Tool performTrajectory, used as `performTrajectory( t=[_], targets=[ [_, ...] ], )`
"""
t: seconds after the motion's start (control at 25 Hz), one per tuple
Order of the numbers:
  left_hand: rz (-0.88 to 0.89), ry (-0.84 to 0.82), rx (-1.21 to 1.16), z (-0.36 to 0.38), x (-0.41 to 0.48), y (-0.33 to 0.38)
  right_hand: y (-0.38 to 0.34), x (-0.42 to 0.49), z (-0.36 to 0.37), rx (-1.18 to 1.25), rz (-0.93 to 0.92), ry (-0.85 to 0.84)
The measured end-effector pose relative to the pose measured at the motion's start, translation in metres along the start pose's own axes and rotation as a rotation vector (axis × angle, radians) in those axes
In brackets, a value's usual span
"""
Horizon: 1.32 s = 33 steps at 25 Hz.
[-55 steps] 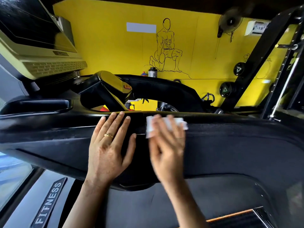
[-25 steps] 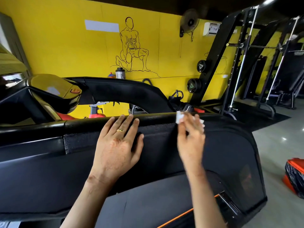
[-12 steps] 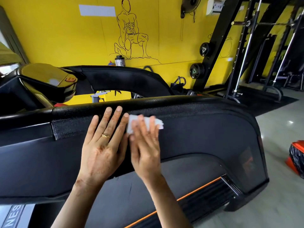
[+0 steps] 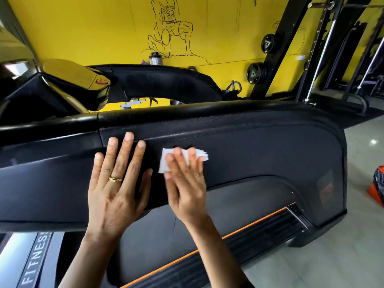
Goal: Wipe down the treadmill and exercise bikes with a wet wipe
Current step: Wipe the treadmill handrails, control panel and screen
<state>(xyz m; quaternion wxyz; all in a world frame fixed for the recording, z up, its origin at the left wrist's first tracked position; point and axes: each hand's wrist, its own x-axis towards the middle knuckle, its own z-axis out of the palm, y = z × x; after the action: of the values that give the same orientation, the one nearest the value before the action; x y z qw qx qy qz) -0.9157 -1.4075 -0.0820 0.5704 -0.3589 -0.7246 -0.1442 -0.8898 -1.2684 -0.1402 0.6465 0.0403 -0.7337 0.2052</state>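
Observation:
A black treadmill side arm (image 4: 259, 146) with a textured top rail runs across the view. My left hand (image 4: 118, 183), wearing a gold ring, lies flat on the arm's panel with fingers spread and straight. My right hand (image 4: 185, 179) presses a white wet wipe (image 4: 164, 161) flat against the panel just right of the left hand; straight fingers cover most of the wipe, and its edges stick out left and right.
The treadmill belt and orange-edged side rail (image 4: 239, 235) lie below. A second treadmill's console (image 4: 76, 80) and arm stand behind, with a bottle (image 4: 155, 58) on it. A black rack (image 4: 291, 48) with weight plates stands by the yellow wall. Grey floor is at right, with an orange-black object (image 4: 377, 183) on it.
My right hand has slid the wipe to the right and lower on the panel, away from the left hand. The view has tilted further down.

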Motion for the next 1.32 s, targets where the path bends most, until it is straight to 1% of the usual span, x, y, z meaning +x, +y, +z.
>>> performTrajectory(
  t=[0.04, 0.08, 0.16, 0.2, 0.24, 0.28, 0.32, 0.4, 0.44, 0.48, 0.52, 0.56, 0.64, 0.68, 0.72, 0.76, 0.84, 0.88, 0.92, 0.96, 1.04, 1.08, 1.12, 1.16, 1.24, 1.28, 1.32],
  targets=[
    [-0.006, -0.006, -0.001, -0.003, -0.005, -0.006, 0.012, -0.004, -0.003, -0.018, 0.023, 0.030],
    [-0.008, -0.012, 0.000, -0.007, -0.010, -0.012, 0.023, -0.002, -0.007, -0.018, 0.154, 0.121],
    [-0.013, -0.018, 0.000, -0.014, -0.020, -0.023, 0.034, 0.012, -0.014, 0.030, 0.500, 0.369],
    [-0.017, -0.022, -0.002, -0.017, -0.024, -0.028, 0.028, 0.020, -0.010, 0.044, 0.578, 0.436],
    [-0.021, -0.029, -0.009, -0.020, -0.028, -0.032, 0.011, 0.023, 0.000, 0.053, 0.573, 0.437],
    [-0.026, -0.033, -0.020, -0.022, -0.030, -0.036, -0.011, 0.024, 0.012, 0.078, 0.501, 0.392],
    [-0.033, -0.038, -0.027, -0.023, -0.033, -0.039, -0.037, 0.021, 0.025, 0.101, 0.381, 0.309],
    [-0.051, -0.048, -0.018, -0.032, -0.044, -0.053, -0.084, 0.002, 0.046, 0.088, 0.053, 0.069],
    [-0.057, -0.049, -0.016, -0.036, -0.051, -0.060, -0.090, -0.009, 0.049, 0.045, -0.090, -0.030],
    [-0.063, -0.053, -0.017, -0.041, -0.057, -0.068, -0.083, -0.014, 0.048, 0.009, -0.161, -0.063],
    [-0.071, -0.057, -0.019, -0.045, -0.064, -0.075, -0.070, -0.014, 0.045, -0.011, -0.135, -0.019],
    [-0.079, -0.063, -0.019, -0.050, -0.070, -0.081, -0.059, -0.010, 0.041, -0.021, 0.001, 0.079],
    [-0.092, -0.076, -0.024, -0.056, -0.081, -0.088, -0.049, 0.011, 0.037, 0.003, 0.410, 0.332],
    [-0.099, -0.083, -0.024, -0.059, -0.086, -0.091, -0.059, 0.019, 0.043, 0.024, 0.525, 0.388],
    [-0.105, -0.090, -0.025, -0.061, -0.090, -0.094, -0.077, 0.023, 0.053, 0.052, 0.502, 0.370],
    [-0.111, -0.099, -0.028, -0.064, -0.094, -0.097, -0.097, 0.021, 0.063, 0.083, 0.362, 0.281],
    [-0.113, -0.114, -0.049, -0.068, -0.098, -0.103, -0.128, -0.007, 0.076, 0.091, -0.018, -0.009],
    [-0.110, -0.116, -0.054, -0.069, -0.100, -0.106, -0.128, -0.021, 0.075, 0.060, -0.149, -0.115],
    [-0.109, -0.115, -0.053, -0.069, -0.101, -0.108, -0.119, -0.032, 0.071, 0.033, -0.192, -0.146],
    [-0.115, -0.111, -0.050, -0.070, -0.102, -0.109, -0.105, -0.037, 0.065, 0.022, -0.137, -0.104],
    [-0.140, -0.105, -0.046, -0.071, -0.105, -0.109, -0.092, -0.027, 0.062, 0.015, 0.159, 0.121],
    [-0.147, -0.103, -0.043, -0.071, -0.107, -0.110, -0.098, -0.014, 0.066, 0.034, 0.295, 0.211],
    [-0.149, -0.100, -0.040, -0.071, -0.108, -0.110, -0.111, -0.001, 0.074, 0.062, 0.338, 0.241],
    [-0.145, -0.096, -0.038, -0.071, -0.110, -0.112, -0.130, 0.006, 0.083, 0.091, 0.267, 0.203],
    [-0.131, -0.085, -0.026, -0.071, -0.112, -0.118, -0.158, -0.001, 0.095, 0.092, -0.022, 0.019],
    [-0.126, -0.081, -0.019, -0.071, -0.113, -0.120, -0.156, -0.010, 0.095, 0.066, -0.140, -0.055],
    [-0.130, -0.075, -0.015, -0.072, -0.113, -0.122, -0.146, -0.019, 0.091, 0.035, -0.203, -0.088]
  ],
)
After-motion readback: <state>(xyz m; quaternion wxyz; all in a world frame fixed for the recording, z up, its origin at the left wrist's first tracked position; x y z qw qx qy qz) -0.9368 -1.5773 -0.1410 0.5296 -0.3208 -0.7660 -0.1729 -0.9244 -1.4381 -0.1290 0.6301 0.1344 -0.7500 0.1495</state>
